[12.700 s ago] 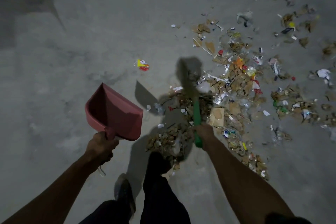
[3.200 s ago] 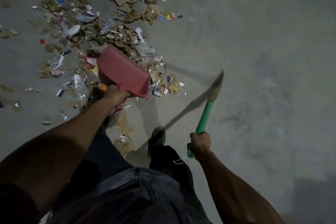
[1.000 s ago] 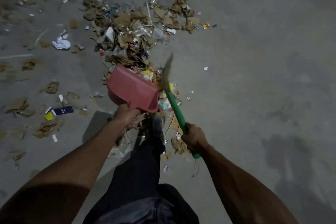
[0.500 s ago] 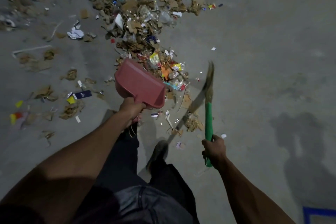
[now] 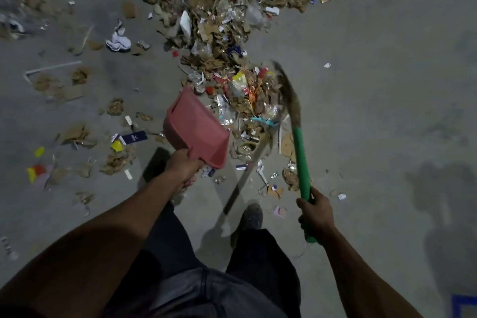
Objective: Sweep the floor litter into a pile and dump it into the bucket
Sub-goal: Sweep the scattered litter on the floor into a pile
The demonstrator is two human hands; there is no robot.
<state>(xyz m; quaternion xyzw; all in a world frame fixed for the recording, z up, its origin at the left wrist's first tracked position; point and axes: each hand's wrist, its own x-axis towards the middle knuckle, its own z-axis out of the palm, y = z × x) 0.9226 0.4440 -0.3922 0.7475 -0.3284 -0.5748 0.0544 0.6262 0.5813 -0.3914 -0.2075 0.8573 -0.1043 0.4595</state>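
left hand: the left hand (image 5: 183, 165) gripped the handle of the pink dustpan (image 5: 196, 127), holding it tilted with its open mouth facing away toward the litter; whether its lip touched the floor could not be told.
right hand: the right hand (image 5: 315, 210) was clenched round the green handle of the broom (image 5: 300, 155), whose straw head (image 5: 288, 90) lay against the right edge of the litter.
litter pile: the main litter pile (image 5: 227, 41) of cardboard scraps, wrappers and plastic ran in a band from the far floor down to just beside the dustpan, densest between the dustpan and the broom head.
strays: loose pieces lay well apart from the pile on the left, among them a crumpled white paper (image 5: 118, 40), a dark blue card (image 5: 134, 137) and a yellow and red wrapper (image 5: 36, 172); small bits also lay near the shoe (image 5: 249, 217).
floor: bare grey concrete floor (image 5: 387, 85) on the right, with a blue taped corner (image 5: 462, 308) at the lower edge.
bucket: not in view.
progress: judged as partway; much of the litter was gathered, yet the left-side strays were not swept in, the dustpan looked empty, and nothing appeared to have been dumped.
left to do: gather the strays, push the pile into the dustpan, carry it to the bucket.
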